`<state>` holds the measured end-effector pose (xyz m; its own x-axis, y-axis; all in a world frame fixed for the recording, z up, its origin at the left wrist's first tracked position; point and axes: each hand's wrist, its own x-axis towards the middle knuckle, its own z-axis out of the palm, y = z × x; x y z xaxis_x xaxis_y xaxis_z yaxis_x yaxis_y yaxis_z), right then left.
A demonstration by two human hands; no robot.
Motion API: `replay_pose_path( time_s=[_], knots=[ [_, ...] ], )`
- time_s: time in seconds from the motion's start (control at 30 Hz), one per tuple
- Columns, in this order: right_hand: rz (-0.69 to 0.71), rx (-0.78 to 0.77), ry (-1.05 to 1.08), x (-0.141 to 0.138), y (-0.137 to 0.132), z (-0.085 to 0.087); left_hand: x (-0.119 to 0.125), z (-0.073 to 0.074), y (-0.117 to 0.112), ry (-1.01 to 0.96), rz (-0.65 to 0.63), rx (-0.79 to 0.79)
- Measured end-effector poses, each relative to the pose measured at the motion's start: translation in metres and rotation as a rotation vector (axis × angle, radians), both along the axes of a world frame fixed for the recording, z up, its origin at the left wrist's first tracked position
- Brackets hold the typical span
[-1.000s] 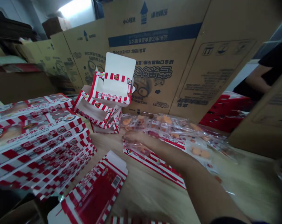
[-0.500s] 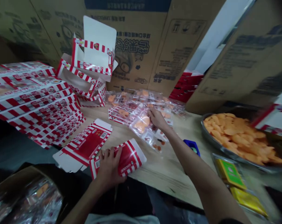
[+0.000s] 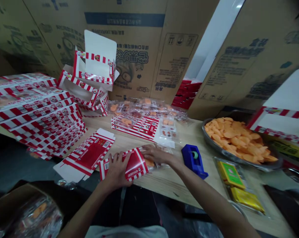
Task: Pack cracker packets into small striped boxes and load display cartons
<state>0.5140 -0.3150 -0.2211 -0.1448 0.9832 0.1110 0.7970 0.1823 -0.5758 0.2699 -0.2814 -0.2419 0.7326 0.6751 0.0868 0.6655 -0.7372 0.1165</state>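
My left hand grips a red-and-white striped carton at the near table edge, fingers spread over its top. My right hand is at the carton's open right end, closed on a clear snack packet with orange pieces, part of it inside the carton. A flat striped carton blank lies just left of my left hand. Further back lie several clear snack packets on striped cartons.
A blue tape dispenser sits right of my right hand. A metal tray of orange chips and yellow-green sachets lie right. Stacked flat cartons, folded open boxes and big cardboard boxes surround the table.
My right hand drew back from the far pile of packets to the carton's open end with a packet. My left hand came into view on the carton and stays there.
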Motion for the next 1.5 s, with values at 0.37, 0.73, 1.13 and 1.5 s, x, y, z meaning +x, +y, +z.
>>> replay_pose_path(
  time_s=[0.37, 0.73, 1.13, 1.5],
  knots=[
    [-0.76, -0.014, 0.327, 0.042, -0.044, -0.035, 0.002, 0.0, 0.005, 0.112, 0.02, -0.152],
    [-0.813, 0.279, 0.859, -0.088, -0.062, -0.043, 0.003, 0.017, -0.007, -0.086, 0.216, 0.009],
    [-0.597, 0.025, 1.207, -0.132, -0.108, -0.051, -0.064, -0.022, -0.041, -0.854, 0.086, -0.992],
    [-0.669, 0.147, 0.957, -0.128, -0.104, -0.063, -0.043, -0.034, -0.047, -1.062, 0.173, -1.037]
  ],
)
